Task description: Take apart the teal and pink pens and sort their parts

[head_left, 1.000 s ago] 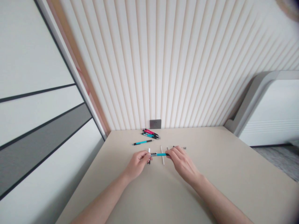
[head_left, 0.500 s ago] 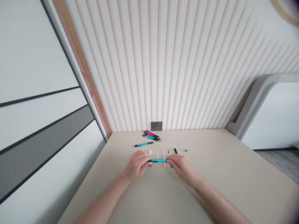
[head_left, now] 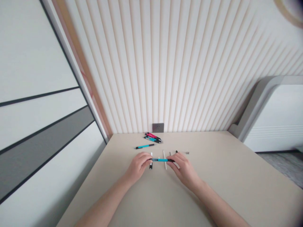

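My left hand (head_left: pixel 138 164) pinches the black clip end of a blue-and-black pen (head_left: pixel 162 160), which lies level across the gap between my hands. At its other end, the fingers of my right hand (head_left: pixel 184 166) are closed on the black grip part. Beneath the pen, a thin white rod (head_left: pixel 163 154) lies on the table. A white-and-black pen part (head_left: pixel 151 165) lies by my left fingertips, partly covered. Past my right hand are a small dark piece (head_left: pixel 169 153), a black piece (head_left: pixel 176 152) mostly hidden by my fingers, and tiny metal pieces (head_left: pixel 187 153).
Another blue-and-black pen (head_left: pixel 145 146) lies farther back on the beige table (head_left: pixel 146 201). Behind it is a small pile of red and blue pens (head_left: pixel 153 138), near the ribbed wall with a dark socket (head_left: pixel 158 127). A white cabinet stands to the left.
The pen is slightly higher in view, and its black grip now shows at my right fingers. My right hand has shifted up a little and covers more of the black piece behind it.
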The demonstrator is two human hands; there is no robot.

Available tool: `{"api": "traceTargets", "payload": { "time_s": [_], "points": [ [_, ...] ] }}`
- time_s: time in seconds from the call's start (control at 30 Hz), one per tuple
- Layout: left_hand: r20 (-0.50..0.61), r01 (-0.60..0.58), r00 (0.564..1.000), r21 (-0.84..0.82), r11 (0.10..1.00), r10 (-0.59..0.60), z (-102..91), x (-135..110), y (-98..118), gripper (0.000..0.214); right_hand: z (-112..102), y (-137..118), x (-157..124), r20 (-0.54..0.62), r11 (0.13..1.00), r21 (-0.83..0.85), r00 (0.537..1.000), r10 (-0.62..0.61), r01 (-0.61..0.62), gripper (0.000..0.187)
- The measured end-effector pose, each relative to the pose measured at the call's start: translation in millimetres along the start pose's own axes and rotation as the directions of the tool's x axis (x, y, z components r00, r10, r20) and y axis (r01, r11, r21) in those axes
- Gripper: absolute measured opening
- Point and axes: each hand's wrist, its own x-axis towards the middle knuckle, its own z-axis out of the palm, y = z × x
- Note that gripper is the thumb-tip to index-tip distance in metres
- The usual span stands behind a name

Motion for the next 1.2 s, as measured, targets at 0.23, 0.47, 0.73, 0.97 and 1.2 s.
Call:
{"api": "traceTargets", "payload": {
  "time_s": [0.23, 0.47, 0.73, 0.97, 1.2],
  "points": [
    [-0.051, -0.163, 0.984, 0.153, 0.975, 0.172, -5.4, -4.4, -9.0, 0.025, 5.7, 12.7, 3.0, 0.225, 0.871, 0.319, 0.923, 0.312, -0.373, 0.053],
    [-0.055, -0.17, 0.982, 0.152, 0.974, 0.18, -4.6, -6.3, -11.3, 0.019, 0.1, 10.1, 5.5, 0.387, 0.747, 0.417, 0.845, 0.369, -0.517, 0.052],
    [-0.017, -0.219, 0.975, 0.123, 0.968, 0.222, -3.1, -5.0, -12.3, 0.018, -5.1, 12.9, 4.4, 0.4, 0.716, 0.441, 0.833, 0.382, -0.541, 0.045],
    [-0.062, -0.315, 0.941, 0.202, 0.928, 0.333, -11.4, -2.7, -6.0, 0.02, -0.3, 6.2, -1.3, 0.625, 0.268, 0.658, 0.708, 0.327, -0.704, 0.053],
    [0.03, -0.353, 0.934, 0.238, 0.905, 0.356, -13.6, -3.2, -3.6, 0.019, -0.7, 11.1, -4.1, 0.663, 0.567, 0.423, 0.668, 0.339, -0.707, 0.059]
  ]
}}
